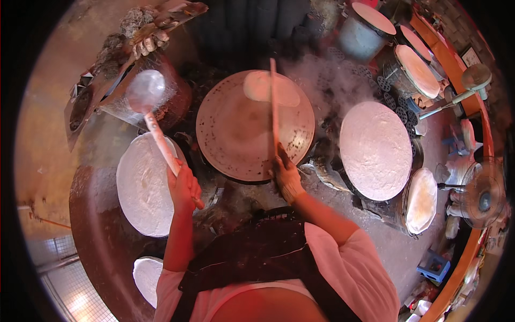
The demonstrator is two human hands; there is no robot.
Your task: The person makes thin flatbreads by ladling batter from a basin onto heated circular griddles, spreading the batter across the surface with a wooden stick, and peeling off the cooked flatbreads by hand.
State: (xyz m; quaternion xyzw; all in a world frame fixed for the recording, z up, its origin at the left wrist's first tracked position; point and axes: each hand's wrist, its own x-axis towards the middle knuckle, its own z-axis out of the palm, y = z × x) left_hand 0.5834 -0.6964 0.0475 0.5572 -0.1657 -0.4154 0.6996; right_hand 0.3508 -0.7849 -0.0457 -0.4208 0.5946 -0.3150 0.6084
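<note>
My left hand (pixel 185 183) grips the wooden handle of a metal ladle (pixel 148 89). The ladle's round bowl is raised at the left, over a large drum-like container (pixel 175 94). A round, flat griddle (pixel 229 129) with dark specks lies in front of me. Near its far edge is a patch of pale batter (pixel 257 86). My right hand (pixel 287 175), with dark covering on its fingers, holds a long, thin wooden stick (pixel 274 112). The stick stretches away across the griddle's right half and over the batter; whether it touches the surface is unclear.
Large pale rounds, apparently flatbread, lie at left (pixel 141 189) and right (pixel 376 151). Steam (pixel 338 80) drifts past perforated coal briquettes (pixel 389 100). Pale-topped drums (pixel 364 38) stand far right. An electric fan (pixel 483 201) and a blue plastic stool (pixel 434 265) are farther right.
</note>
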